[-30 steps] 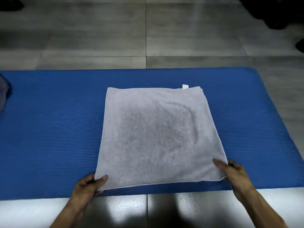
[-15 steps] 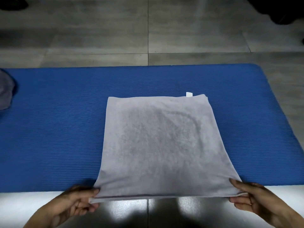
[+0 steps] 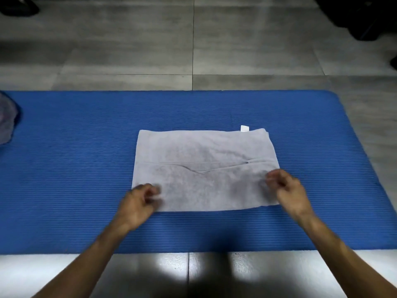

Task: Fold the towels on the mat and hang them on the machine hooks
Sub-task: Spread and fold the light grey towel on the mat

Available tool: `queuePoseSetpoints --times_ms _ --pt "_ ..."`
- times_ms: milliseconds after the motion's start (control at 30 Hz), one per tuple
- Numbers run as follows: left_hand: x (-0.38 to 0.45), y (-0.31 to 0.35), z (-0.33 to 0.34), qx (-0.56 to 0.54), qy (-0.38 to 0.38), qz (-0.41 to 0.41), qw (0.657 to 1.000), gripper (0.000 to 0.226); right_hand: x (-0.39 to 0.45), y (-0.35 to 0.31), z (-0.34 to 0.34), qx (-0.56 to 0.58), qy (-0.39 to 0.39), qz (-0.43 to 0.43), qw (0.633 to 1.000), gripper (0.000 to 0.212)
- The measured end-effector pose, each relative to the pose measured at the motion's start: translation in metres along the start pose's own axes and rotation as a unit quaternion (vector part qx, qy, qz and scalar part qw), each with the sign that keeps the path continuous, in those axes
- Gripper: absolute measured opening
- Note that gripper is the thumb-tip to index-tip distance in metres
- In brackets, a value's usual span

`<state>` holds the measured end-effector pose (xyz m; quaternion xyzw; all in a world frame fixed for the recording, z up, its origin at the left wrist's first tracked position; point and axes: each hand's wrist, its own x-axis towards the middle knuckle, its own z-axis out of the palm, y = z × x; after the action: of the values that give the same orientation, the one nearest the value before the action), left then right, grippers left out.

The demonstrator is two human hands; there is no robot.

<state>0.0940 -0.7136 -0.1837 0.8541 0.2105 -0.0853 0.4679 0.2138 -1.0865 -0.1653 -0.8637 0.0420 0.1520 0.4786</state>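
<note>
A pale grey towel (image 3: 204, 168) lies flat on a blue ribbed mat (image 3: 64, 179) spread over a grey tiled floor (image 3: 129, 39). Its near portion is folded over the far part, and a small white tag (image 3: 245, 128) sticks out at the far right corner. The left hand (image 3: 139, 201) sits at the towel's near left corner and the right hand (image 3: 287, 190) at its right edge; both are motion-blurred with fingers curled, so whether they grip cloth cannot be told. Another bundle of grey cloth (image 3: 6, 121) lies at the mat's far left.
</note>
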Motion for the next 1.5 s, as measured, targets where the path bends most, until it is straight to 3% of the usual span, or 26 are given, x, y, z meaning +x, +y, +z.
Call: queuePoseSetpoints --times_ms 67,133,167,233,333,500,567,667,700,767,833,900,1033,1200,1333,1500 --pt "-0.008 -0.014 0.011 0.27 -0.07 0.118 0.953 0.038 -0.014 0.021 0.006 -0.261 -0.079 -0.142 0.951 0.028" --pt "-0.014 -0.019 0.015 0.401 -0.086 0.146 0.9 0.063 -0.022 0.046 0.01 -0.452 -0.09 -0.204 0.863 0.057" --pt "-0.014 -0.018 0.017 0.435 -0.094 0.139 0.885 0.071 -0.023 0.052 0.012 -0.494 -0.074 -0.209 0.841 0.065" --pt "-0.012 -0.007 0.021 0.483 -0.073 0.142 0.861 0.078 -0.023 0.052 0.016 -0.511 -0.019 -0.218 0.831 0.067" --pt "-0.004 0.001 0.023 0.501 -0.075 0.111 0.855 0.068 -0.015 0.05 0.018 -0.509 0.031 -0.232 0.828 0.056" --pt "0.002 0.01 0.016 0.506 -0.149 0.119 0.841 0.062 -0.013 0.056 0.008 -0.504 0.037 -0.264 0.822 0.048" --pt "-0.006 0.009 0.009 0.502 -0.211 0.12 0.83 0.063 -0.023 0.06 0.0 -0.504 0.032 -0.289 0.814 0.04" --pt "-0.019 -0.019 -0.002 0.453 -0.231 0.229 0.83 0.077 -0.051 0.069 -0.006 -0.507 -0.005 -0.309 0.805 0.048" --pt "-0.024 -0.027 -0.007 0.439 -0.257 0.227 0.83 0.074 -0.059 0.071 -0.007 -0.505 -0.025 -0.306 0.807 0.049" --pt "-0.029 -0.037 -0.009 0.371 -0.312 0.17 0.858 0.041 -0.067 0.072 -0.01 -0.486 -0.047 -0.294 0.822 0.047" --pt "-0.019 -0.031 -0.01 0.338 -0.275 0.156 0.887 0.014 -0.058 0.062 -0.012 -0.453 -0.037 -0.283 0.845 0.042" --pt "-0.004 -0.024 -0.014 0.347 -0.185 0.15 0.907 0.008 -0.039 0.049 -0.011 -0.432 -0.015 -0.271 0.86 0.039" --pt "0.014 -0.028 -0.019 0.368 -0.061 0.161 0.914 0.05 -0.001 0.039 -0.005 -0.473 -0.026 -0.242 0.847 0.035" --pt "0.023 -0.025 -0.016 0.413 -0.024 0.098 0.905 0.046 0.011 0.035 -0.01 -0.488 -0.05 -0.222 0.843 0.015" --pt "0.028 -0.023 -0.025 0.401 0.018 0.084 0.912 0.016 0.015 0.035 -0.022 -0.465 -0.059 -0.224 0.854 0.011" --pt "0.026 -0.027 -0.035 0.375 0.029 0.066 0.924 0.009 0.016 0.036 -0.03 -0.381 -0.062 -0.193 0.902 0.008"
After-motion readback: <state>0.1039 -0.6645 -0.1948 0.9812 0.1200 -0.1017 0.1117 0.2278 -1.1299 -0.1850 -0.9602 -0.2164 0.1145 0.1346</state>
